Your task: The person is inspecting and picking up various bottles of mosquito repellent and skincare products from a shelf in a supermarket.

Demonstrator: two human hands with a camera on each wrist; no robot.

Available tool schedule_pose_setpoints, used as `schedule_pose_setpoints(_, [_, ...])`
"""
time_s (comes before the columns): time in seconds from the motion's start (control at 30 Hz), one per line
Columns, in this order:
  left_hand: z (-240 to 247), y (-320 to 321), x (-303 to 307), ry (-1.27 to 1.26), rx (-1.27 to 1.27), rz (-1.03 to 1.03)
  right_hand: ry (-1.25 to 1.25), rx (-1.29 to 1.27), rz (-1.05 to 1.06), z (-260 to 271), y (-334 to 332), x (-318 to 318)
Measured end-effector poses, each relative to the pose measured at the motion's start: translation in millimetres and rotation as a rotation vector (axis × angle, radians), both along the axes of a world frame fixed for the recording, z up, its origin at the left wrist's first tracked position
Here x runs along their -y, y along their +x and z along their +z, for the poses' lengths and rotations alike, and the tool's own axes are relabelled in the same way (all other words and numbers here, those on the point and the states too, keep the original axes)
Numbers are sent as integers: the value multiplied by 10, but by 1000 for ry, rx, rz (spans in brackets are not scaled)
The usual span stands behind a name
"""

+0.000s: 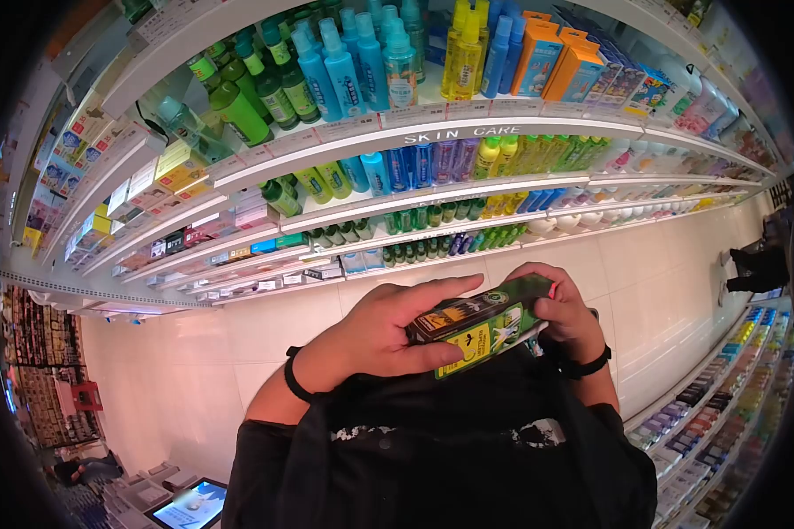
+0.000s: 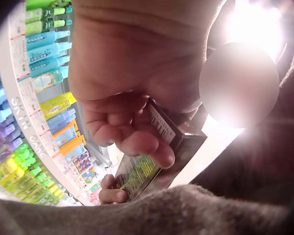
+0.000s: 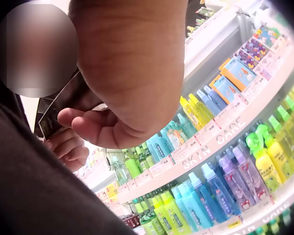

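The box [image 1: 488,319] is in front of the shelf [image 1: 538,125], well apart from it and tilted, with both grips grasping it: the left hand [image 1: 375,328] clasps one end, the right hand [image 1: 573,313] the other. For good handling, light pressure should avoid creasing it; sliding the left thumb [image 1: 437,356] endward would bare more print, while the right anchors.

Rm to pass btwn L fingers [image 1: 441,289] / R fingers [image 1: 543,271] & shelf [image 1: 353,144], over flr [image 1: 644,273]; room out to both sides too. Box [image 1: 481,326] blocks direct path btwn fingers. Black top [image 1: 432,467] walls off near side. Shelf bottles [image 1: 340,79] packed tight, v. little gap betw. neighbors; shelf lip juts in front.
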State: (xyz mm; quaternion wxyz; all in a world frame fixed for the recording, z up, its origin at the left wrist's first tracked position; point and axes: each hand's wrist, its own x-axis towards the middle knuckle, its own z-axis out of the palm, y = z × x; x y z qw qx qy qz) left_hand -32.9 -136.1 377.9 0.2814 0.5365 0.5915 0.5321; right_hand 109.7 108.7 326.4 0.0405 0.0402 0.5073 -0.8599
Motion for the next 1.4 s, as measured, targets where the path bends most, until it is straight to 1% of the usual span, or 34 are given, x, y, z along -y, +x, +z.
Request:
schedule_pose_setpoints(0.03, [-28, -23, -55, 2, 8, -30, -18, 47, -3, -43, 25, 18])
schedule_pose_setpoints(0.1, [-78, -42, -90, 150, 20, -23, -38, 72, 42, -145, 11, 71])
schedule_pose_setpoints(0.17, [-58, -63, -65, 131, 18, -68, -1, 64, 63, -188, -26, 132])
schedule_pose_setpoints(0.23, [-32, -54, -81, 108, -91, -150, 10, 43, 68, -194, -51, 174])
schedule_pose_setpoints(0.27, [-15, -32, -104, 111, -74, -181, 70, 83, 101, -223, -29, 141])
schedule_pose_setpoints(0.37, [-3, 16, -147, 136, -94, -221, 42, 52, 94, -188, -73, 154])
schedule_pose_setpoints(0.4, [-9, 16, -148, 121, -116, -267, 62, 42, 97, -241, -59, 135])
schedule_pose_setpoints(0.43, [-7, 32, -155, 117, -107, -267, 57, 50, 97, -240, -43, 149])
schedule_pose_setpoints(0.5, [21, 54, -165, 141, -126, -291, 80, 97, 31, -196, -87, 184])
schedule_pose_setpoints(0.63, [49, 85, -136, 160, -129, -290, 69, 143, 81, -169, -123, 184])
schedule_pose_setpoints(0.7, [81, 83, -147, 141, -200, -317, 65, 157, 44, -161, -99, 184])
schedule_pose_setpoints(0.77, [32, 138, -187, 122, -188, -318, 76, 164, 19, -138, -12, 191])
schedule_pose_setpoints(0.83, [105, 46, -236, 132, -272, -301, 62, 212, -28, -30, -146, 113])
schedule_pose_setpoints(0.87, [102, 31, -253, 125, -282, -257, 82, 254, -18, 87, -180, 87])
schedule_pose_setpoints(0.9, [89, 22, -275, 122, -291, -213, 91, 268, -16, -94, -163, 9])
schedule_pose_setpoints(0.93, [79, -4, -272, 74, -294, -194, 44, 310, 6, -60, -172, -32])
schedule_pose_setpoints(0.97, [90, 16, -291, 160, -276, -149, 22, 319, -4, -89, -148, -22])
schedule_pose_setpoints(1.0, [86, 35, -280, 140, -230, -123, 18, 347, -10, 34, -139, 14])
schedule_pose_setpoints(1.03, [66, 41, -259, 120, -184, -98, -9, 348, -82, 39, -178, 61])
schedule_pose_setpoints(1.1, [-42, 69, -203, 55, -22, -100, 12, 349, -26, 5, -145, 14])
schedule_pose_setpoints(1.13, [-48, 46, -212, 55, -60, -63, -8, 338, -50, -153, -193, -5])
schedule_pose_setpoints(1.17, [-114, 85, -170, 59, 28, -56, -44, 353, -64, -299, -179, 41])
schedule_pose_setpoints(1.23, [-61, 52, -190, 31, -15, -1, -48, 294, -56, -205, -237, -4])
schedule_pose_setpoints(1.27, [-11, 75, -193, 36, -28, 31, -67, 309, -64, -174, -211, 8])
schedule_pose_setpoints(1.3, [7, 80, -203, 45, -42, 21, -86, 324, -73, -165, -209, 1])
schedule_pose_setpoints(1.33, [8, 79, -219, 37, -61, 79, -147, 258, -36, -163, -216, -33])
schedule_pose_setpoints(1.4, [-12, 102, -230, 12, -52, 173, -147, 244, -103, -70, -192, 6])
